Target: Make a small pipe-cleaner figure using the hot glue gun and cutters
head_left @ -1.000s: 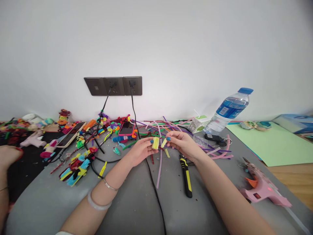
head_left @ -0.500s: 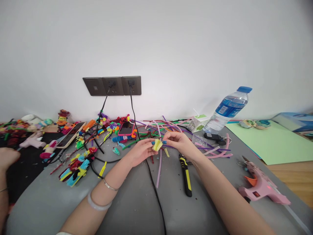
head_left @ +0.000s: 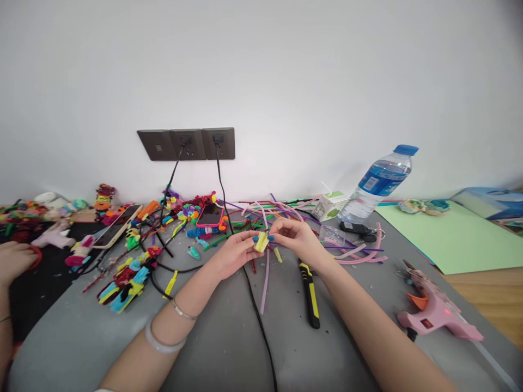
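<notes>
My left hand (head_left: 233, 251) and my right hand (head_left: 297, 237) meet over the middle of the grey table (head_left: 229, 348). Both pinch one small yellow fuzzy piece (head_left: 260, 242) between thumbs and fingertips, the fingers closed on it. A short yellow scrap (head_left: 278, 254) lies just below my right hand. A pink stem (head_left: 266, 280) and a black cable (head_left: 256, 310) run under my hands. Yellow-and-black pliers (head_left: 310, 294) lie right of the cable, by my right wrist.
Coloured pipe cleaners (head_left: 286, 212) pile behind my hands. Two phones (head_left: 210, 214) (head_left: 116, 225), fuzzy figures (head_left: 125, 276), a pink glue gun (head_left: 435, 314), a water bottle (head_left: 378, 183), a small carton (head_left: 330, 206), keys (head_left: 359, 230) and green paper (head_left: 457, 237) surround them. Another person's hand (head_left: 14, 261) is at the far left.
My hands have come together: the two yellow pieces held apart a second ago are now pressed into one between both hands. The other person's hand at the left shifted slightly.
</notes>
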Motion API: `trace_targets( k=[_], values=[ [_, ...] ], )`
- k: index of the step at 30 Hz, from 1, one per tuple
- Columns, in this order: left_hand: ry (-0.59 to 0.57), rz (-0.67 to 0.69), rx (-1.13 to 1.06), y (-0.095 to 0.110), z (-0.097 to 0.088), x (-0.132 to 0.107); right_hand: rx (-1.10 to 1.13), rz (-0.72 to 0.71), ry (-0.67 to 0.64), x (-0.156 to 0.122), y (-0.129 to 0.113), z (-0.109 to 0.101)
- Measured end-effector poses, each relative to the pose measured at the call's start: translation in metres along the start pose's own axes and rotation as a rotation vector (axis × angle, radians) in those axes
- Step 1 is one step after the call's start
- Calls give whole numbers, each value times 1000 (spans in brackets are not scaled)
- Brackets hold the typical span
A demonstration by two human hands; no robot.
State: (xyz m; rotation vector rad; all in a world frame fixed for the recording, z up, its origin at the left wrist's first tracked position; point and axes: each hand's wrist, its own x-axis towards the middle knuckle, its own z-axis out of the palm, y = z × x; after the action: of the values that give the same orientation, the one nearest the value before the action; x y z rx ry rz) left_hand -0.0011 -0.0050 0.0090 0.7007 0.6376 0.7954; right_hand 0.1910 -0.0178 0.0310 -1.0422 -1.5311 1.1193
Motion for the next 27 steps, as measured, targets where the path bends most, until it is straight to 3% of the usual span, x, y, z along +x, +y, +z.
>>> trace_targets(
  k=[11, 17, 27],
  values=[
    [-10, 15, 4, -3, -1, 1, -62, -75, 57, -1, 0, 3],
    [48, 65, -26, -4, -2, 3, 14, -75, 211, 0, 3, 2],
    [94, 150, 3, -4, -2, 4, -88, 2, 169, 0, 10, 11]
  ],
)
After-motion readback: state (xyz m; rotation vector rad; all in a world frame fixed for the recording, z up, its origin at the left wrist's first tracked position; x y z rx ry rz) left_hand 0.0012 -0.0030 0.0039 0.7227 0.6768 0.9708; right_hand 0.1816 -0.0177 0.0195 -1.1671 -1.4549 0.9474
